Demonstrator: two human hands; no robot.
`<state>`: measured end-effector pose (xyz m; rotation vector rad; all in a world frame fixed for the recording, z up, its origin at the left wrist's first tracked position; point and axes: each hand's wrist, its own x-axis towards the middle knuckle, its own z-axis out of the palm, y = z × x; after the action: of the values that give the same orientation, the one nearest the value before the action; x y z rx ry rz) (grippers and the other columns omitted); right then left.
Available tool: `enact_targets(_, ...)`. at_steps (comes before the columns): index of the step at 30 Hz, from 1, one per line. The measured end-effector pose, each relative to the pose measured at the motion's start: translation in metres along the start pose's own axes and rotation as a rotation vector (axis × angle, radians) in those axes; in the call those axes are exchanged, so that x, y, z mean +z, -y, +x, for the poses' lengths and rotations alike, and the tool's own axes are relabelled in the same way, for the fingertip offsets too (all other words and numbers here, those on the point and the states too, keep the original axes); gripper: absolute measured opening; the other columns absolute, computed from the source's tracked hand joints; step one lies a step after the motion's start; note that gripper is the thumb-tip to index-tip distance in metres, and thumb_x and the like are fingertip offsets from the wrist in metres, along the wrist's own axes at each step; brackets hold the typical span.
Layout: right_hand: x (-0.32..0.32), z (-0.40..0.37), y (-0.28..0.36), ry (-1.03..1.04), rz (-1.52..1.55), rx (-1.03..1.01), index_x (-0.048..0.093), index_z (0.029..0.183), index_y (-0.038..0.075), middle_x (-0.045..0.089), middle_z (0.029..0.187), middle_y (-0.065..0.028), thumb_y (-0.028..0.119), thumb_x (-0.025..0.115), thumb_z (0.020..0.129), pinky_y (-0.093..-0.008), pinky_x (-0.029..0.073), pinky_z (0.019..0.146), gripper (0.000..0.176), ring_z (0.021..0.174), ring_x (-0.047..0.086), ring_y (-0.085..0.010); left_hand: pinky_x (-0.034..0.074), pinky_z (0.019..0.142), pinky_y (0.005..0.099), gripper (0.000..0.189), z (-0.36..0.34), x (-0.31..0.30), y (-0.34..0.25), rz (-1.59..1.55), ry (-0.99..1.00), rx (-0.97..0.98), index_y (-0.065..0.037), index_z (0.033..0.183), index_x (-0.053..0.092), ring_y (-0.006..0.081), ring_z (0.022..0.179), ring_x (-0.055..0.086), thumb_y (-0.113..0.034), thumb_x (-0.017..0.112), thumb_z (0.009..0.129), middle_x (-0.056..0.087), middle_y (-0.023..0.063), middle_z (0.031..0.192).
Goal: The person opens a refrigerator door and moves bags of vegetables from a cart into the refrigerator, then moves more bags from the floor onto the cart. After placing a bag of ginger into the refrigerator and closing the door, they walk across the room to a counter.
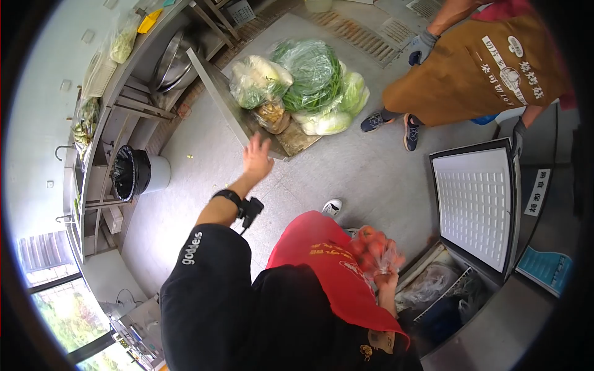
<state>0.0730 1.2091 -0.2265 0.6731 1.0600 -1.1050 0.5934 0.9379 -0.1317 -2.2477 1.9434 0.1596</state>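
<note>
My left hand [257, 156] is stretched forward with its fingers apart, holding nothing, near the rim of a metal cart [224, 102]. It appears apart from the cart. On the cart lie a bag of white radishes [260, 77], a large plastic-wrapped bundle of green vegetables [309, 68], pale cabbages [334, 114] and a small bag of brownish produce [271, 117]. At my right side, my right hand [387, 282] grips the gathered neck of a clear plastic bag of tomatoes [373, 247], which hangs against my red apron [315, 253].
A co-worker in a brown apron [458, 68] stands at the upper right, one gloved hand [518, 137] at an open fridge door [475, 204]. Bagged goods [430, 284] sit inside the fridge. A lined bin [158, 173] and a steel counter stand left.
</note>
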Motion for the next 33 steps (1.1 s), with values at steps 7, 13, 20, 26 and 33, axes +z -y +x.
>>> enact_targets(7, 0.001, -0.007, -0.011, -0.172, 0.056, -0.053, 0.054, 0.093, 0.009, 0.059, 0.092, -0.0045, 0.017, 0.053, 0.080, -0.0311, 0.038, 0.062, 0.015, 0.073, 0.051, -0.0189, 0.033, 0.103, 0.0426, 0.065, 0.028, -0.012, 0.039, -0.120, 0.320, -0.226, -0.012, 0.132, 0.038, 0.0373, 0.129, 0.028, -0.030, 0.062, 0.075, 0.017, 0.0237, 0.143)
enact_targets(13, -0.012, -0.005, -0.016, -0.125, 0.152, -0.041, 0.054, 0.098, 0.010, 0.058, 0.094, -0.0049, 0.015, 0.051, 0.081, -0.0306, 0.039, 0.062, 0.018, 0.075, 0.052, -0.0178, 0.032, 0.104, 0.0391, 0.066, 0.027, -0.013, 0.038, -0.129, 0.337, -0.203, -0.013, 0.130, 0.043, 0.0368, 0.128, 0.031, -0.036, 0.061, 0.071, 0.016, 0.0262, 0.142)
enact_targets(20, -0.002, -0.011, -0.025, -0.139, 0.090, -0.072, 0.054, 0.099, 0.011, 0.059, 0.089, -0.0022, 0.015, 0.052, 0.081, -0.0297, 0.038, 0.062, 0.019, 0.072, 0.053, -0.0163, 0.033, 0.103, 0.0396, 0.062, 0.032, -0.036, 0.033, -0.131, 0.471, -0.190, -0.018, 0.129, 0.046, 0.0358, 0.131, 0.028, -0.039, 0.060, 0.073, 0.012, 0.0266, 0.144)
enact_targets(26, -0.016, -0.002, -0.023, -0.114, 0.159, -0.032, 0.053, 0.100, 0.012, 0.060, 0.085, -0.0004, 0.014, 0.052, 0.081, -0.0279, 0.039, 0.059, 0.019, 0.071, 0.053, -0.0151, 0.034, 0.102, 0.0387, 0.058, 0.032, -0.030, 0.037, -0.145, 0.409, -0.141, -0.015, 0.121, 0.055, 0.0362, 0.125, 0.037, -0.040, 0.064, 0.068, 0.029, 0.0276, 0.137)
enact_targets(33, -0.015, -0.014, -0.006, -0.036, 0.151, -0.109, 0.053, 0.096, 0.013, 0.059, 0.083, 0.0007, 0.015, 0.053, 0.081, -0.0274, 0.038, 0.057, 0.016, 0.070, 0.053, -0.0139, 0.035, 0.101, 0.0417, 0.055, 0.047, -0.006, 0.052, -0.111, 0.495, -0.012, -0.013, 0.120, 0.054, 0.0382, 0.125, 0.035, -0.039, 0.060, 0.072, 0.030, 0.0238, 0.139)
